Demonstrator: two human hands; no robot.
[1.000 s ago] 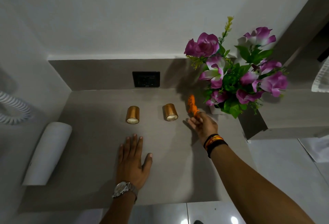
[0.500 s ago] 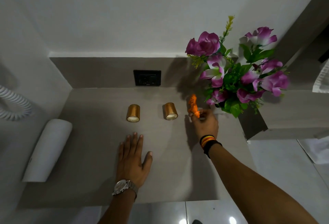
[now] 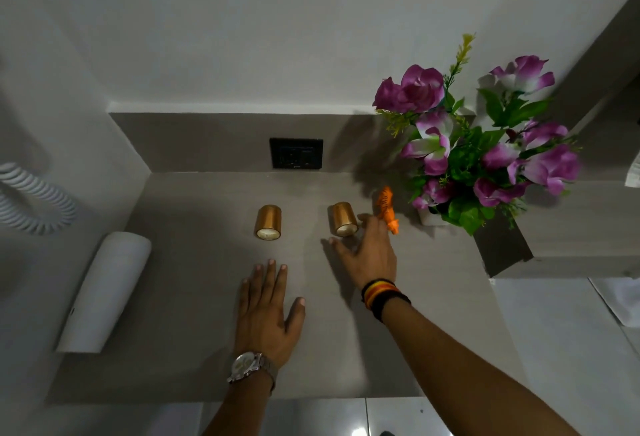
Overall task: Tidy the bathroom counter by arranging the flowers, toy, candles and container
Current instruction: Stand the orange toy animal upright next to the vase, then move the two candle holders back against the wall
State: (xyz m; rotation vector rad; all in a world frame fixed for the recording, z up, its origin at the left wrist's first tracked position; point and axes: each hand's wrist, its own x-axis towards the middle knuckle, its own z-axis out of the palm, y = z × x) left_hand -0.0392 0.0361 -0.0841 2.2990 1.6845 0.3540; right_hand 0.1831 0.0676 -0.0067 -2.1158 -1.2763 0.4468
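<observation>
Our left hand (image 3: 266, 311) lies flat and released on the table (image 3: 194, 297), holding nothing. Our right hand (image 3: 367, 252) is spread with loose fingers and also grasps nothing; it hovers just in front of the right candle (image 3: 344, 219), with the orange toy (image 3: 387, 210) just beside its far fingers. We cannot tell if a fingertip touches the toy.

The left candle (image 3: 268, 222) stands apart, more to the left. The flowers (image 3: 478, 144) stand in a small white pot (image 3: 431, 219) at the right back of the table, and the toy is just beside them. We see no clear container; the white cylinder (image 3: 104, 291) at the left wall may be a fixture.

In our judgement, the main risk is the crowded right side. If the right hand closes on the candle carelessly, the outer fingers could knock the toy over. A reach further back could brush the leaves and tip the small pot, which looks top-heavy. The smooth candle could also slip from a loose grip.
</observation>
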